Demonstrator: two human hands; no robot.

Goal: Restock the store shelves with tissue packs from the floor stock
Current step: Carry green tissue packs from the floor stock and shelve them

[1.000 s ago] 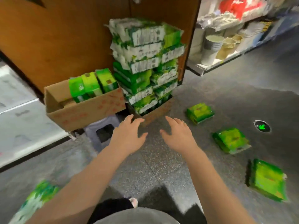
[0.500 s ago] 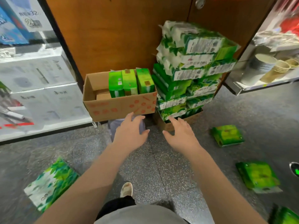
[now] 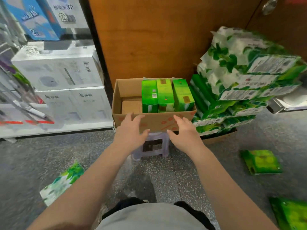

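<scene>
**Tissue packs in the open box: reach over the near wall, lift one at a time**

Tissue packs (image 3: 166,95) stand upright, three in a row, at the right end of the cardboard box (image 3: 154,122), and both hands are in front of it. The fingers (image 3: 136,117) of the left hand (image 3: 131,130) are spread and relaxed, their tips at the top edge of the box's near wall; they hold nothing. The right hand (image 3: 182,131) is likewise empty, its fingers loosely extended over the wall's printed face. Whether either hand actually touches the cardboard cannot be told.

The step in hand looks like a reach into the box for a pack. To do it well, the hands should clear the near wall, then close on a pack from its two narrow sides, lifting straight up so its neighbours stay standing. The box rests on a small pale stool (image 3: 151,146), a narrow footing, so pressing on the near wall could tip it; steadying the box with one hand while the other lifts seems wiser.

Just right of the box a tall pile of wrapped bundles (image 3: 240,80) leans outward and should not be knocked. More packs lie loose on the floor (image 3: 25,163): one to the left (image 3: 63,181) and two to the right (image 3: 260,161). Shelves with white cartons (image 3: 63,77) stand at the left.
</scene>
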